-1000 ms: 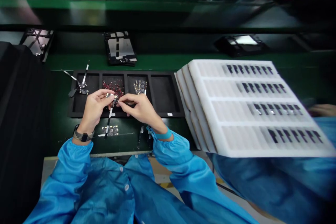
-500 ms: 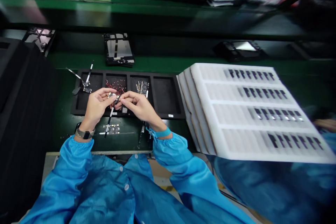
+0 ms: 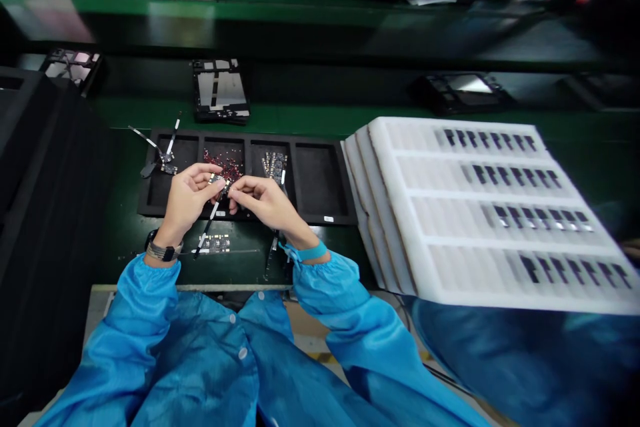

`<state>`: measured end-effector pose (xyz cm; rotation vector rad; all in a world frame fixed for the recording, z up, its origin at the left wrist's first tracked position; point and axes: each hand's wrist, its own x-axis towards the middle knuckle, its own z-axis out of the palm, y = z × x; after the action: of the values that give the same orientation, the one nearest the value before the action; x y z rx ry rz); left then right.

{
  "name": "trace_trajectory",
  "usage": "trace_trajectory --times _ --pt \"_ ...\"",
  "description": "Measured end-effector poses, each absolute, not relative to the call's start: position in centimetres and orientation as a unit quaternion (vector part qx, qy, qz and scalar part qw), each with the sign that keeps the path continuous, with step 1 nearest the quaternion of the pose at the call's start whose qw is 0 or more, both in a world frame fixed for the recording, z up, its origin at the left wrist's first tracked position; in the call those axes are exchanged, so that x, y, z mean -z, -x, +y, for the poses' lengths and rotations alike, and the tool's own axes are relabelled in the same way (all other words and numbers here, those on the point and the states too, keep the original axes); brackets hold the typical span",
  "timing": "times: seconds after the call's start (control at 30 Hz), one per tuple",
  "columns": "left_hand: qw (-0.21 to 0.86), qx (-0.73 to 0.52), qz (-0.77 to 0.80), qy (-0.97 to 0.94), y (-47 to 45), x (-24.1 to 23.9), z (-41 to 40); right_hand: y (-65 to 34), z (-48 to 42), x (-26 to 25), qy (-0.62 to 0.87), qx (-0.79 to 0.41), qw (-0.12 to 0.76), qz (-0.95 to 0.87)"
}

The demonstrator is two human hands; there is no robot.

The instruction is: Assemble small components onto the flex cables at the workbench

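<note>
**A person's left hand [image 3: 187, 197] and right hand [image 3: 263, 203] pinching a circuit board [image 3: 217, 180]**

Both hands are closing from either side, fingertips pinching the circuit board's ends, and a ribbon [image 3: 207, 223] is trailing from it toward 6 o'clock. The board is hanging just above the black tray [image 3: 320, 180], over the divider between two compartments. At 12 o'clock, red parts [image 3: 223, 163] are filling one compartment, while small boards [image 3: 274, 167] are lying in the next, nearest the right hand. At 10 o'clock, more boards with ribbons [image 3: 163, 153] are resting in the leftmost compartment. Another board [image 3: 216, 243] is lying on the green bench [image 3: 310, 117] at 6 o'clock. A white foam stack [image 3: 480, 213] with rows of dark parts is blocking the bench at 3 o'clock, and a black panel [image 3: 45, 180] is hiding the bench at 9 o'clock. A watch [image 3: 163, 251] is circling the left wrist, and a teal strap [image 3: 313, 252] is circling the right.
</note>
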<state>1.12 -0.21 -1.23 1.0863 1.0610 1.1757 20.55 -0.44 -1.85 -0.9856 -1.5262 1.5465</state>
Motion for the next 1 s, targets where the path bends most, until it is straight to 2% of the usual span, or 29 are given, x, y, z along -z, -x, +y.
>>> trace_trajectory --times 0.33,0.83,1.0 --pt "0.582 -0.454 0.447 -0.505 -0.81 1.23 -0.21 -21.12 -0.25 1.76 0.377 -0.580 0.324 -0.646" --pt "0.623 -0.420 0.429 -0.501 -0.64 1.17 -0.07 -21.52 -0.04 2.08 0.378 -0.630 0.281 -0.618" --pt "0.652 -0.418 0.420 -0.473 -0.61 1.49 0.11 -21.32 -0.05 2.33 0.385 -0.653 0.307 -0.575"
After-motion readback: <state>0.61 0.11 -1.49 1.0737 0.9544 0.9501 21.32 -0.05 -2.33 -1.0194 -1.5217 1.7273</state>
